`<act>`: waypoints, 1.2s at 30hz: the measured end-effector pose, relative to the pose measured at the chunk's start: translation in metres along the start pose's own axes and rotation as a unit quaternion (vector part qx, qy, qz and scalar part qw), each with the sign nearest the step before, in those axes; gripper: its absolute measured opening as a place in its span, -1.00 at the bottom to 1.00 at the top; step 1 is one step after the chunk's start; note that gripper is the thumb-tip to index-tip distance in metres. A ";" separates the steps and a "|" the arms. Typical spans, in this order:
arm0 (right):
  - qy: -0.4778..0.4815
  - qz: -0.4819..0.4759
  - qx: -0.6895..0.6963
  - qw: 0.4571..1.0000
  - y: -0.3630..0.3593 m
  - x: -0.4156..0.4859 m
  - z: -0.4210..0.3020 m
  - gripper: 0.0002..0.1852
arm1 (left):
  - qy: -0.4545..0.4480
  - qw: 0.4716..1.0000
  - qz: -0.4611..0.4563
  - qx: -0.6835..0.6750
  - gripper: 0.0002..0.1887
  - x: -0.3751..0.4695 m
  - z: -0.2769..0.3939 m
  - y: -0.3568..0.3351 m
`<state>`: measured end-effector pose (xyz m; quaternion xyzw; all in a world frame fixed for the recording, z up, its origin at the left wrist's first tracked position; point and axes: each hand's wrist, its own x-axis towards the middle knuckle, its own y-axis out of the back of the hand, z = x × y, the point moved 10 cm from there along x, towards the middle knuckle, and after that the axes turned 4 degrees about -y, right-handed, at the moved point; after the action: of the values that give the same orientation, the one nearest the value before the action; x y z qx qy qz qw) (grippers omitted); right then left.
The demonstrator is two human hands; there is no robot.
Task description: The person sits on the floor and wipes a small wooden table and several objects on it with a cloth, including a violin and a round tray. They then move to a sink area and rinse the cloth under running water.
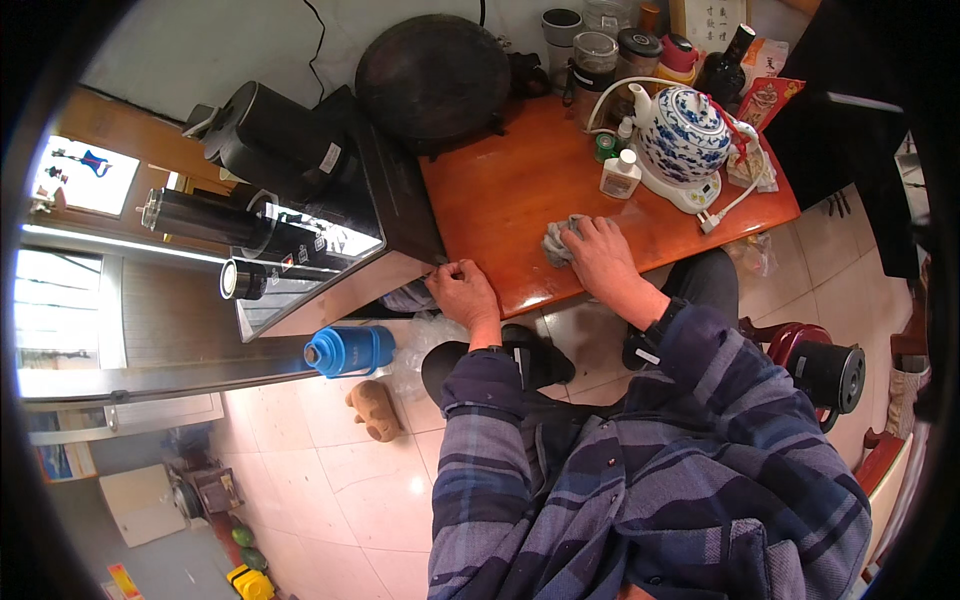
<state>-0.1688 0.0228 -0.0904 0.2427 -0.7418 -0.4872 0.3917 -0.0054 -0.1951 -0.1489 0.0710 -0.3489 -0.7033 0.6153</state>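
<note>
My right hand (604,259) is closed over a crumpled grey cloth (561,241) that lies on the glossy wooden tabletop (487,202). At the table's near left corner, beside the black-topped cabinet, rests my left hand (463,291); its fingers are curled, and whether they pinch anything is hidden. Beyond the cloth stand a small white bottle (620,175) and a green-topped container (604,147). A blue-and-white porcelain teapot (684,135) sits on a white electric base (694,196), whose cable and plug lie at the table's right edge.
Jars, cups and a dark bottle (726,67) crowd the back right. A round dark pan-like object (433,79) leans at the back. Left, the glossy cabinet (330,262) holds black appliances. A blue jug (350,351) and brown plush toy (373,410) are on the floor; a red-and-black appliance (821,371) stands right.
</note>
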 end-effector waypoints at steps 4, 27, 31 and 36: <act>0.002 -0.012 -0.001 1.000 0.003 -0.003 -0.001 -0.49 | 0.002 1.000 -0.008 0.014 -0.69 0.000 -0.001 -0.001; -0.011 0.066 -0.016 0.998 -0.047 0.136 0.013 -0.55 | -0.064 0.997 -0.012 0.052 -0.54 -0.001 0.016 0.004; -0.029 0.054 -0.015 0.998 -0.057 0.157 0.014 -0.60 | -0.060 0.996 -0.016 0.059 -0.53 0.000 0.015 0.001; -0.027 0.049 -0.045 0.997 -0.058 0.159 0.011 -0.63 | -0.069 0.996 0.011 0.049 -0.53 -0.001 0.021 0.006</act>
<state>-0.2702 -0.1127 -0.0912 0.1750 -0.7405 -0.5070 0.4049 -0.0113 -0.1856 -0.1295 0.0485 -0.4251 -0.6817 0.5935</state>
